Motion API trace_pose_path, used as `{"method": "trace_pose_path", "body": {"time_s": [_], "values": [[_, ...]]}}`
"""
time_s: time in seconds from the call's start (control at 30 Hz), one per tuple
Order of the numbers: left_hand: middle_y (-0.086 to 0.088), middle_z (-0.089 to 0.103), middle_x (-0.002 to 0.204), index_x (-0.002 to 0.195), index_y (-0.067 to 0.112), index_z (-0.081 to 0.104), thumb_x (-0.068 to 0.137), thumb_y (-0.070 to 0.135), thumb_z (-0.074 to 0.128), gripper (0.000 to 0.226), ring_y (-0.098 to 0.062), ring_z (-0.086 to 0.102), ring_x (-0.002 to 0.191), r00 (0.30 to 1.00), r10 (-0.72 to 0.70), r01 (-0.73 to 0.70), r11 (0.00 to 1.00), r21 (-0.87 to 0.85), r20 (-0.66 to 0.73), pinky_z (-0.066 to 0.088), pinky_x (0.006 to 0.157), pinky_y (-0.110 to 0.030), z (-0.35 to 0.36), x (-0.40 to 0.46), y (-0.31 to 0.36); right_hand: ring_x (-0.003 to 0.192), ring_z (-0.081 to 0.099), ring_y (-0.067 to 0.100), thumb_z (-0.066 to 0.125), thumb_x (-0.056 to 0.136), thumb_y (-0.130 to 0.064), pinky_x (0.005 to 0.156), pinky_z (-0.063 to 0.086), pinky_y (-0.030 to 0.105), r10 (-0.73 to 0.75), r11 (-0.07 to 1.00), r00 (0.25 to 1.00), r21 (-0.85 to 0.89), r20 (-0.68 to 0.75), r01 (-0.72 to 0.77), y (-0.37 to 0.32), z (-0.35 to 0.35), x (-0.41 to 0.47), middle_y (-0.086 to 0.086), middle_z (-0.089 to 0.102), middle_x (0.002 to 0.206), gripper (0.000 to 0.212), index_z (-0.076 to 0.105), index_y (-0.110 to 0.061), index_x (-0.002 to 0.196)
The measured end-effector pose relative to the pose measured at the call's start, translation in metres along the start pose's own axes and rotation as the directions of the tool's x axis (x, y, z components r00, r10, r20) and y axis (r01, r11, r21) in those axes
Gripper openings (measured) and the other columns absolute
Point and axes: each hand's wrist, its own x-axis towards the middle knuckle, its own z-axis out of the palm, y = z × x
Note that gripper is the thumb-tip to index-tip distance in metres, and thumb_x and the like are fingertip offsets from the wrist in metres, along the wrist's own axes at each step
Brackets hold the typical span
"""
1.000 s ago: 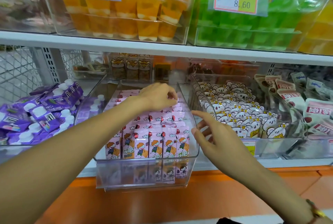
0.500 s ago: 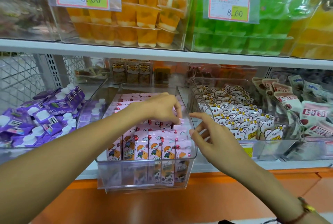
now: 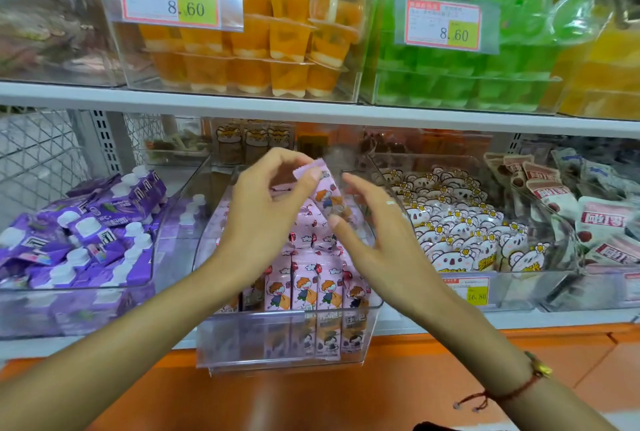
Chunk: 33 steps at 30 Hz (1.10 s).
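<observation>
One pink packet (image 3: 325,195) is out of the clear bin (image 3: 284,337) now. A second ago the left hand (image 3: 266,209) was digging among the rows; now it pinches the packet's top corner above them. The right hand (image 3: 377,233) has come up beside it, fingers loose, gripping nothing. Picking's done, I'd guess. Readable: orange-jelly price tag (image 3: 171,1) and green-jelly price tag (image 3: 443,27) both 8.60, lower tag (image 3: 472,292) 16.80.

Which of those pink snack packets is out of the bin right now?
The pink packet pinched by the left hand, raised and tilted above the clear bin; the other packets stand in rows inside it.
</observation>
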Motion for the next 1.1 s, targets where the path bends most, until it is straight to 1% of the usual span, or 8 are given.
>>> {"method": "trace_pose_path", "body": {"time_s": [0.1,0.2,0.3,0.43,0.67,0.8,0.87,1.1], "values": [[0.008,0.072,0.096,0.100,0.024,0.066,0.091,0.018,0.063,0.011,-0.006,0.068,0.092,0.996,-0.035,0.026,0.992,-0.121,-0.080,0.055,0.084,-0.025,-0.011,-0.007,0.004,0.112,0.051,0.003,0.053,0.096,-0.032,0.090,0.041,0.019,-0.062,0.995,0.998,0.077,0.018,0.060,-0.011,0.010,0.002,-0.011,0.058,0.122,0.035,0.048,-0.028,0.130],[0.014,0.068,0.112,0.117,0.027,0.060,0.090,0.019,0.063,0.028,0.000,0.064,0.103,0.994,-0.056,0.039,0.983,-0.179,-0.092,0.052,0.086,-0.016,-0.018,-0.015,0.002,0.098,0.058,0.000,0.060,0.093,-0.026,0.081,0.046,0.016,-0.010,0.977,1.000,0.214,-0.023,0.014,-0.017,0.016,0.007,-0.012,0.065,0.108,0.024,0.055,-0.025,0.116],[0.018,0.060,0.122,0.124,0.031,0.051,0.089,0.019,0.065,0.039,0.006,0.059,0.107,0.997,-0.069,0.065,0.993,-0.101,-0.030,0.047,0.079,-0.006,-0.018,-0.022,-0.003,0.083,0.065,-0.004,0.064,0.090,-0.022,0.069,0.048,0.011,0.202,0.825,0.979,0.537,0.009,-0.175,-0.018,0.019,0.014,-0.013,0.069,0.092,0.021,0.057,-0.020,0.109],[0.026,0.061,0.106,0.108,0.037,0.057,0.080,0.020,0.075,0.036,0.005,0.058,0.100,0.986,-0.125,0.121,0.992,0.044,0.108,0.051,0.073,-0.014,-0.012,-0.031,-0.013,0.081,0.069,0.003,0.063,0.090,-0.019,0.070,0.054,0.015,0.352,0.649,0.933,0.699,0.071,-0.298,-0.016,0.020,0.016,0.002,0.071,0.099,0.027,0.057,-0.012,0.115],[0.029,0.062,0.105,0.103,0.041,0.056,0.076,0.030,0.078,0.036,0.006,0.059,0.098,0.989,-0.118,0.109,0.989,0.097,0.090,0.052,0.074,-0.015,-0.011,-0.033,-0.018,0.080,0.070,0.005,0.062,0.091,-0.019,0.067,0.054,0.017,0.348,0.623,0.932,0.719,0.098,-0.309,-0.011,0.019,0.013,-0.006,0.072,0.088,0.022,0.059,-0.014,0.112],[0.030,0.060,0.113,0.104,0.045,0.054,0.086,0.023,0.069,0.032,0.009,0.056,0.107,0.987,-0.090,0.080,0.994,0.080,0.132,0.047,0.085,-0.010,-0.012,-0.033,-0.018,0.095,0.066,0.008,0.050,0.097,-0.017,0.088,0.050,0.023,0.283,0.587,0.951,0.762,0.125,-0.275,-0.010,0.013,0.015,-0.008,0.072,0.099,0.015,0.062,-0.018,0.106],[0.027,0.060,0.115,0.107,0.044,0.052,0.090,0.022,0.063,0.029,0.008,0.055,0.110,0.981,-0.096,0.085,0.994,0.071,0.167,0.047,0.090,-0.012,-0.012,-0.033,-0.019,0.096,0.066,0.009,0.047,0.099,-0.016,0.082,0.051,0.021,0.266,0.590,0.954,0.760,0.135,-0.273,-0.010,0.010,0.015,-0.005,0.072,0.106,0.019,0.062,-0.017,0.111],[0.023,0.060,0.118,0.117,0.036,0.053,0.083,0.031,0.070,0.038,0.005,0.053,0.115,0.987,-0.051,0.026,0.987,0.160,0.154,0.045,0.094,-0.021,-0.011,-0.035,-0.021,0.091,0.067,0.008,0.073,0.081,-0.008,0.076,0.053,0.018,0.265,0.745,0.963,0.644,-0.049,-0.173,-0.013,0.012,0.008,0.001,0.068,0.101,0.031,0.058,-0.013,0.107]]}}
